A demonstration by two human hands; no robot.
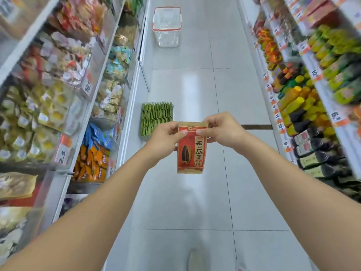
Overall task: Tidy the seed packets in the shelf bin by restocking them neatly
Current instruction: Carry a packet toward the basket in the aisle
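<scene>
A red and tan seed packet (191, 151) with a sunflower seed picture hangs upright in the middle of the aisle, held at its top edge. My left hand (166, 136) pinches its upper left corner and my right hand (218, 130) pinches its upper right corner. A clear bin (156, 118) packed with rows of green packets stands on the floor beyond my hands, beside the left shelving.
Shelves (64, 90) with clear bins of wrapped snacks line the left side. Shelves (316, 90) of bagged goods line the right. A white basket (167, 26) with red trim stands on the tiled floor farther down the aisle. My shoe (196, 259) shows at the bottom.
</scene>
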